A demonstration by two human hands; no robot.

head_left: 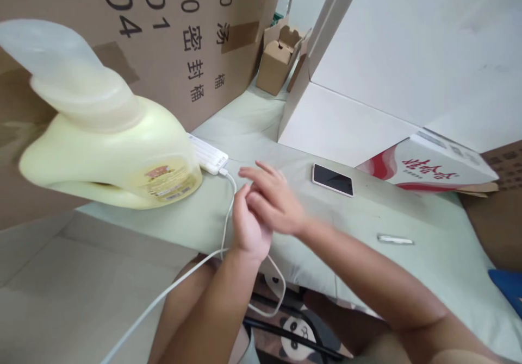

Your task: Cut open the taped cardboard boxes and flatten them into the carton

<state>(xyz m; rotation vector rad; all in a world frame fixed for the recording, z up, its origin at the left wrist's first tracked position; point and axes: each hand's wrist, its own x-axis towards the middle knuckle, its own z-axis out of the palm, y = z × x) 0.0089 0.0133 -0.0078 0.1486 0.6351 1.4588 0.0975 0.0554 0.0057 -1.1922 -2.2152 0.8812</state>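
across mid-frame, pale green cloth (440,261), with a printed carton (228,65) at upper left and a white box (399,43) at upper right. at centre, right hand (277,201) against left hand (250,236), with right fingers (256,176) loosely spread; on the left, partly covered, cannot tell how far open. left of centre, near both, white power bank (209,156), cable (167,292) plugged in.
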